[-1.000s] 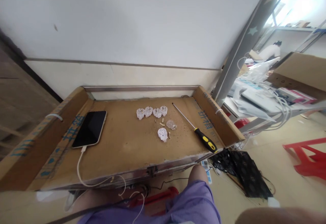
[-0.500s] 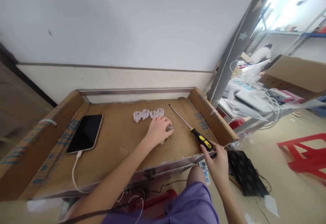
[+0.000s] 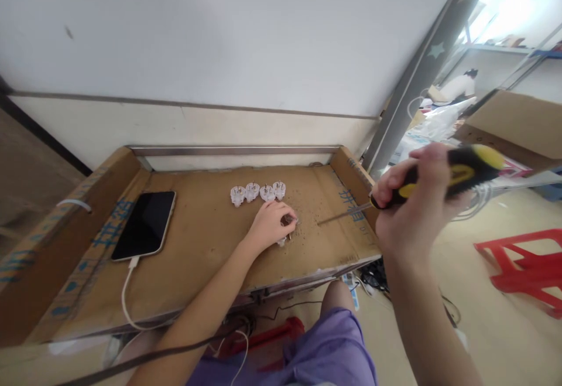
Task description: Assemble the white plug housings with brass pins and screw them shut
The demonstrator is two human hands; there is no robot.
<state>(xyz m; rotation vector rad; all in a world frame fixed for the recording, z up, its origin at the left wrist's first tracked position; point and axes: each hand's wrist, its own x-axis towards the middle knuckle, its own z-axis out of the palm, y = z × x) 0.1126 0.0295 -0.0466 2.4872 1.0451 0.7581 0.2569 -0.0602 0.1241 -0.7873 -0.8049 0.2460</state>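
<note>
Blue characters (image 3: 109,231) printed on the cardboard tray (image 3: 346,166) are too blurred to read.

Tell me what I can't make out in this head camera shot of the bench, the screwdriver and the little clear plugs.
All in the head view:
- Clear plastic plug piece: mostly covered by the left hand, so its shape and facing are unclear.
- Black and yellow screwdriver: the handle is blurred and partly wrapped by the right hand; the tip is too thin to make out.
- White cable from the black phone: its far end is hidden below the bench edge.
</note>
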